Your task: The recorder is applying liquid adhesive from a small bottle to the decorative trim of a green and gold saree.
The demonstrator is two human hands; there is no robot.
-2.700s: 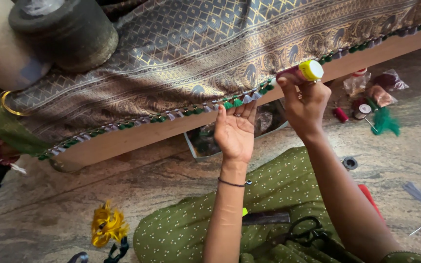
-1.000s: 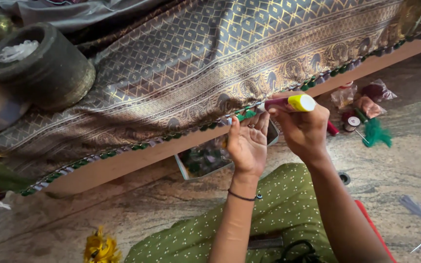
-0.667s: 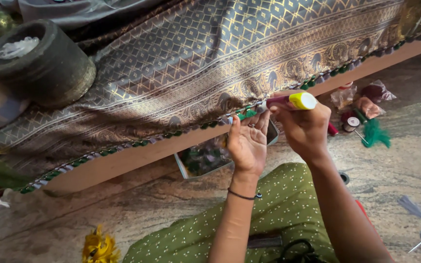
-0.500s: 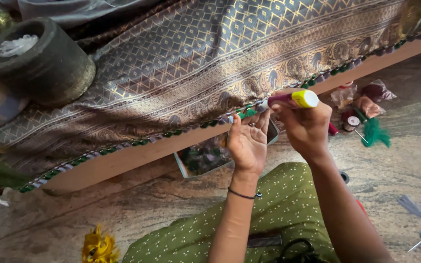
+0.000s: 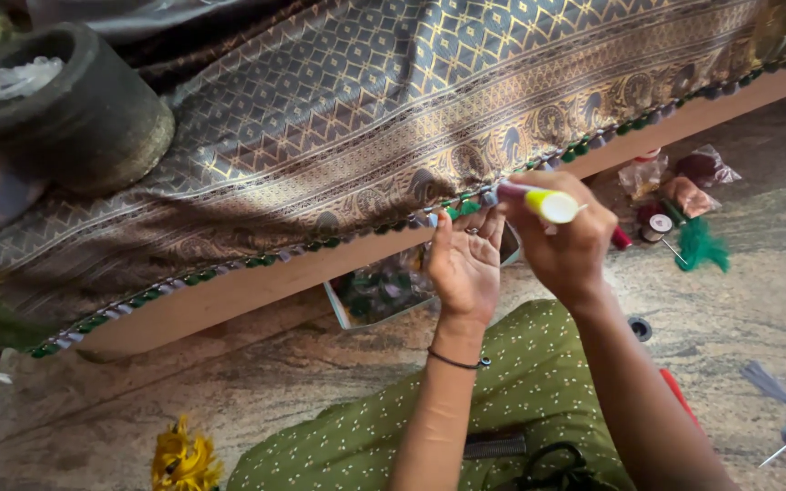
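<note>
A grey and gold patterned fabric (image 5: 393, 118) lies over a low wooden table, its edge trimmed with green and grey beads (image 5: 338, 238). My left hand (image 5: 466, 264) reaches up from below, fingertips touching the beaded edge. My right hand (image 5: 566, 241) grips a pink tool with a yellow cap (image 5: 543, 202), its tip pressed to the same spot on the edge.
A dark round stone vessel (image 5: 65, 105) weighs the fabric at upper left. On the stone floor lie thread spools and small packets (image 5: 675, 191), a green tassel (image 5: 702, 245), a yellow tassel (image 5: 182, 459), a clear box (image 5: 379, 291), scissors (image 5: 552, 464) on my green-clad lap.
Both hands shifted left along the beaded edge and now hold almost still there. The view drifted slightly, showing more of the stone vessel.
</note>
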